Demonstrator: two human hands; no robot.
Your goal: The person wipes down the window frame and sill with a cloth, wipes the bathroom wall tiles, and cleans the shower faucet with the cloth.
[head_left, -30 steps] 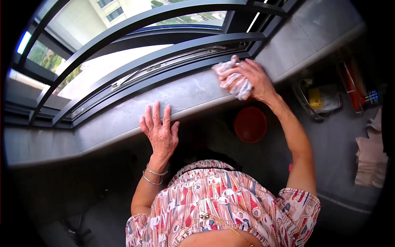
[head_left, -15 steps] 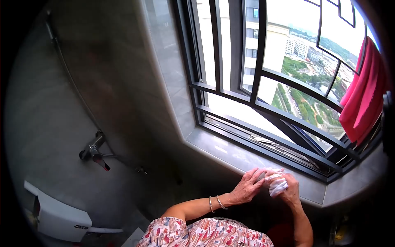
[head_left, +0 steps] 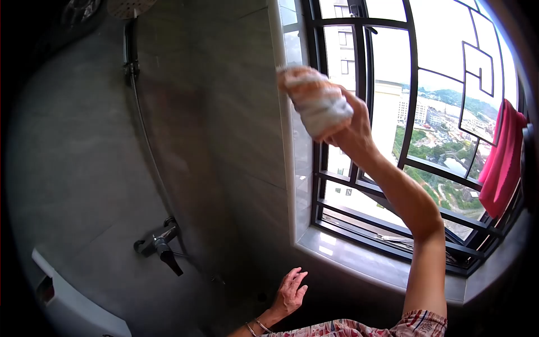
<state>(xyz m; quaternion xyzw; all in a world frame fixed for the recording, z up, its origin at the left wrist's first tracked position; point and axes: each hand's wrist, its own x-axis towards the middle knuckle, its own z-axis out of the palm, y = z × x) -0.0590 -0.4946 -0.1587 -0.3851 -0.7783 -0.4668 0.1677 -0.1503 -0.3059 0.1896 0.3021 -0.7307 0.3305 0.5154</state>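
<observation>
My right hand [head_left: 355, 124] is raised and closed around a bunched white cloth [head_left: 323, 109] with orange-pink patches, blurred by motion. The cloth is over the pale stone side [head_left: 303, 168] of the window recess; I cannot tell whether it touches the stone. Lower down, my left hand [head_left: 290, 293] holds nothing, its fingers apart and slightly bent. It hovers below the stone sill [head_left: 348, 261], in front of the dark wall. Bracelets [head_left: 257, 327] circle the left wrist.
Dark metal bars [head_left: 412, 101] cross the window, and a pink cloth [head_left: 501, 163] hangs at their right. On the grey wall are a shower mixer [head_left: 160, 244], a hose [head_left: 147, 140] and a shower head [head_left: 132, 7]. A white fixture [head_left: 78, 303] stands lower left.
My right hand has lifted the cloth from the sill up to the left side of the window. My left hand has come off the cloth and dropped down and left. The view has tilted upward.
</observation>
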